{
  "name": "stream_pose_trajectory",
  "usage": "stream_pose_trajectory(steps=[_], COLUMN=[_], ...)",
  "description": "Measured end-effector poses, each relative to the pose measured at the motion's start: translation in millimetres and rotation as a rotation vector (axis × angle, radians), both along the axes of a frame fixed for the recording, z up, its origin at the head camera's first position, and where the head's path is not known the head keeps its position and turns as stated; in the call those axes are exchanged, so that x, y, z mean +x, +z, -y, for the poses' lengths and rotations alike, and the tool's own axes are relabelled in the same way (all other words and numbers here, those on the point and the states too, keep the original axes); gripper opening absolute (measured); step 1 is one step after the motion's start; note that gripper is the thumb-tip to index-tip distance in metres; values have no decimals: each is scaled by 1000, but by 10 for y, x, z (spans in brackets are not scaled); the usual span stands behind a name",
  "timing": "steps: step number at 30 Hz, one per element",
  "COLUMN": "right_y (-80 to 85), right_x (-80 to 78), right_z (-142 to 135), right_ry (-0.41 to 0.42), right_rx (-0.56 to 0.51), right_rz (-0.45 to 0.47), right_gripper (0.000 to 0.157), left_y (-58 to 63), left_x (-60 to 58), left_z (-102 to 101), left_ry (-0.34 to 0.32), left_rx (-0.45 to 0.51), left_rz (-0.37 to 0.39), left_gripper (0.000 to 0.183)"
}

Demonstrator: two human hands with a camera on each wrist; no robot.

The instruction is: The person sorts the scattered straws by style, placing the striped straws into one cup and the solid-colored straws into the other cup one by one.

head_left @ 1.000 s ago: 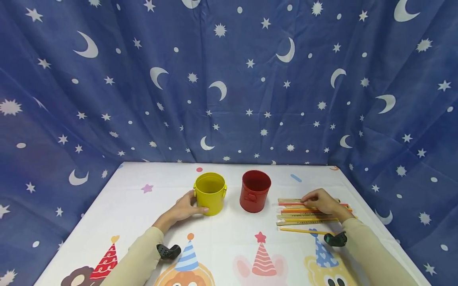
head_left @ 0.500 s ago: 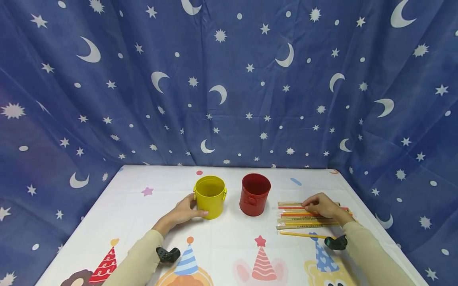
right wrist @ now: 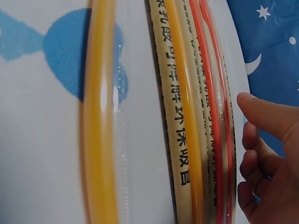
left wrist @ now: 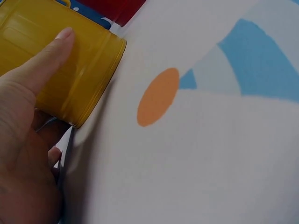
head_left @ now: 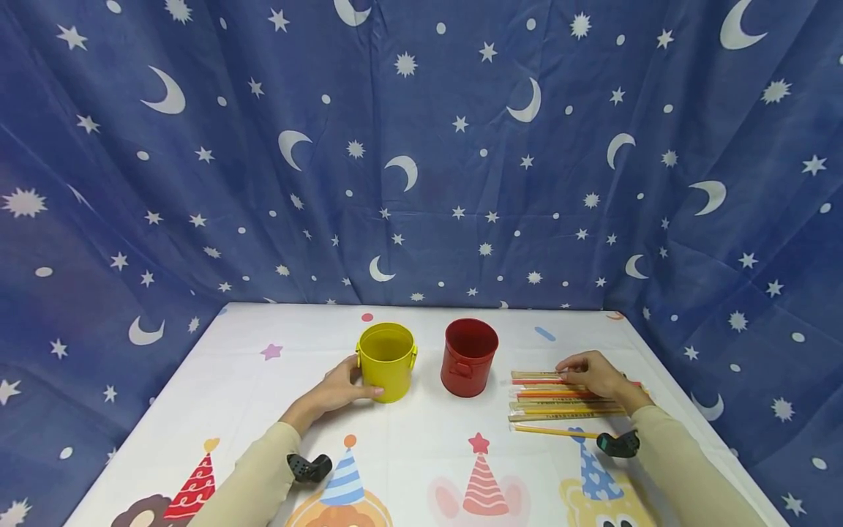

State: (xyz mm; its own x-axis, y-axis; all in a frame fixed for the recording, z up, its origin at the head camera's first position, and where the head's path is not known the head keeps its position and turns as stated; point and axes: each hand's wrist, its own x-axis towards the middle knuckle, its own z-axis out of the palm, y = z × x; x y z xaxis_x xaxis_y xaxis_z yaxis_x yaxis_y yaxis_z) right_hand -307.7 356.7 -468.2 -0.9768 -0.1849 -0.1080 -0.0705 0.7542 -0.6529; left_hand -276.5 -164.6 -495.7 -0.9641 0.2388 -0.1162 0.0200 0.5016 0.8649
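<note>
My left hand [head_left: 339, 384] grips the yellow bucket [head_left: 388, 373] low on its left side; in the left wrist view the thumb [left wrist: 53, 53] lies along its wall and the other fingers go behind it, partly hidden. To the right of that bucket a red bucket [head_left: 469, 359] stands upright on the table. My right hand [head_left: 596, 375] is over the far side of a row of wrapped drinking straws [head_left: 560, 402], thumb and loosely bent fingers at the outermost straw. No straw shows between them in the right wrist view. One orange straw [right wrist: 100, 116] lies apart, nearest me.
A white tablecloth [head_left: 408, 446] printed with party-hat animals covers the table. Behind and along both sides hangs a blue curtain [head_left: 421, 183] with moons and stars. A dark wrist camera [head_left: 619, 444] sits on the right wrist, close over the nearest straw.
The head view has shifted slightly, so the table sits a little lower in it. Both hands, the buckets and the straws stay nearly where they were.
</note>
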Motion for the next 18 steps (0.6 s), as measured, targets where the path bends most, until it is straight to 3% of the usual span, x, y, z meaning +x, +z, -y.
stream_pose_trajectory(steps=[10, 18], right_y=[-45, -48], right_x=[-94, -130], right_z=[-50, -85], right_ry=[-64, -58], right_rx=[9, 25], right_rz=[9, 16], right_gripper=[20, 20], left_y=[30, 41], left_x=[22, 32], left_z=[-2, -4], left_ry=[4, -2], left_rx=[-3, -29], left_rz=[14, 21], left_gripper=[101, 104])
